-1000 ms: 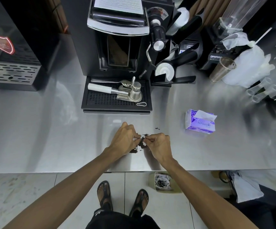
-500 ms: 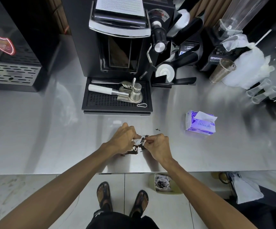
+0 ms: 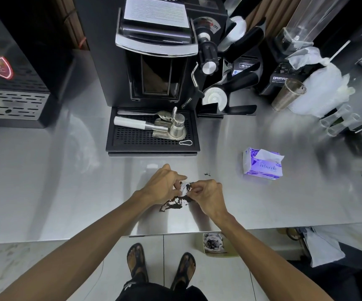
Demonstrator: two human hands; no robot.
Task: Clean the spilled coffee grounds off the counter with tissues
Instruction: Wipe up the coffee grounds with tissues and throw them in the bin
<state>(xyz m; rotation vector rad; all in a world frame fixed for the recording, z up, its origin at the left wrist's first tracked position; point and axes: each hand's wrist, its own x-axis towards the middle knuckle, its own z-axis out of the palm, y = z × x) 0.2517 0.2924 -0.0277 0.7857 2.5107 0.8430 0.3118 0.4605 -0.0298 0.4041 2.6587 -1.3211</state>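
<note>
- Coffee grounds [image 3: 174, 204] smear the counter [image 3: 67, 192] just beneath the hands
- Left hand [image 3: 160, 187] and right hand [image 3: 208, 196] pinch one soiled tissue [image 3: 184, 188], likely bunching it to trap grounds
- Tissue pack [image 3: 262, 164] sits rightward, handy for a fresh sheet

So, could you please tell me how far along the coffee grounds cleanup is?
Partly done: soiled tissues already lie in the floor bin. In hand: the left hand and right hand pinch a stained tissue over the spill. Left: a dark patch of grounds on the counter beneath them, plus a few specks nearer the tissue pack.
</note>
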